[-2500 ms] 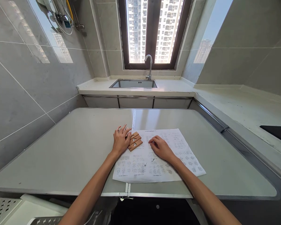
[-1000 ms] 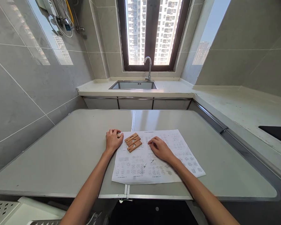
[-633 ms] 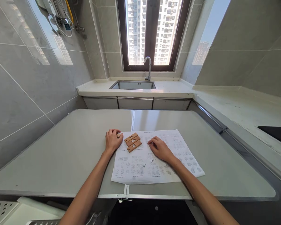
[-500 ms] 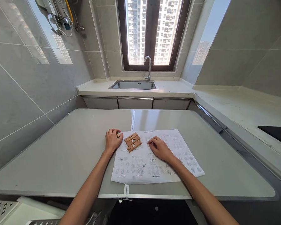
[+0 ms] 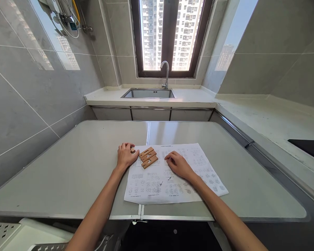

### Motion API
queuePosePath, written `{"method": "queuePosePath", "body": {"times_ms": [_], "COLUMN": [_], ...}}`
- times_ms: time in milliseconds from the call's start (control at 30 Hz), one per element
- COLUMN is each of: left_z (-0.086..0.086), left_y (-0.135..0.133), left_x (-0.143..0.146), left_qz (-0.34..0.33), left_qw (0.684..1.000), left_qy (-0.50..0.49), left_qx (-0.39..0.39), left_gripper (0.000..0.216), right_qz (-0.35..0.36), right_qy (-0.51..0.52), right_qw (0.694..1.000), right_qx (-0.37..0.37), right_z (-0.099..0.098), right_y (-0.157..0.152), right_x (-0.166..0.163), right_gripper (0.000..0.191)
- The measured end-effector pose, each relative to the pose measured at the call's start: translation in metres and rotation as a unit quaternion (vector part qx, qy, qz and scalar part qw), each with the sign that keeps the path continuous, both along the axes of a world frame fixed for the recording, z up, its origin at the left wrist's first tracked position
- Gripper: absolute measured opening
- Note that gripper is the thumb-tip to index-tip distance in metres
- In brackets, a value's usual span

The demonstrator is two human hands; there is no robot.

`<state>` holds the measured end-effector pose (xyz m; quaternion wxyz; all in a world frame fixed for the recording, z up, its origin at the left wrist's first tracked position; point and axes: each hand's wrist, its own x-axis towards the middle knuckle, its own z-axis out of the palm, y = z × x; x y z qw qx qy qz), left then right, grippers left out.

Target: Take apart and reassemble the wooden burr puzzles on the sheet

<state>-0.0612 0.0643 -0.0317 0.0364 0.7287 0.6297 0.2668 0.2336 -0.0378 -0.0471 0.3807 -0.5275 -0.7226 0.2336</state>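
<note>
My left hand (image 5: 126,155) rests on the table at the left edge of a printed sheet of paper (image 5: 146,191). Its fingers curl around a small wooden piece (image 5: 133,150), mostly hidden by the hand, with the thumb stretched out toward the other pieces. Beside that thumb lie three notched wooden puzzle bars (image 5: 148,157), side by side and slanted on the paper. My right hand (image 5: 180,165) lies on the middle of the sheet, loosely bent, with nothing visible in it. Small line drawings cover the paper.
The pale folding table (image 5: 68,174) has a metal seam down its middle. Behind it are a counter with a sink (image 5: 150,93) and a faucet (image 5: 166,75) under a window. Another counter (image 5: 277,118) runs along the right, and a white perforated rack (image 5: 28,237) stands at lower left.
My left thumb has moved slightly right, away from the fingers and closer to the wooden bars. My right hand and the bars stay in place; the view has tilted very slightly.
</note>
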Motion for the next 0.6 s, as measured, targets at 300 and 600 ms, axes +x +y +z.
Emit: {"method": "queuePosePath", "body": {"times_ms": [300,600], "left_z": [0.0020,0.0026], "left_y": [-0.0012,-0.0024], "left_x": [-0.0023,-0.0018], "left_qz": [-0.020,-0.019], "left_qw": [0.999,0.999], "left_qy": [0.024,0.035], "left_qx": [0.024,0.019], "left_gripper": [0.026,0.028], "right_qz": [0.000,0.001], "right_qy": [-0.004,0.002], "right_qw": [1.000,1.000], "right_qx": [0.001,-0.011], "right_z": [-0.0001,0.0018], "right_y": [0.0006,-0.0006], "right_x": [0.0003,-0.0003], "right_gripper": [0.019,0.019]}}
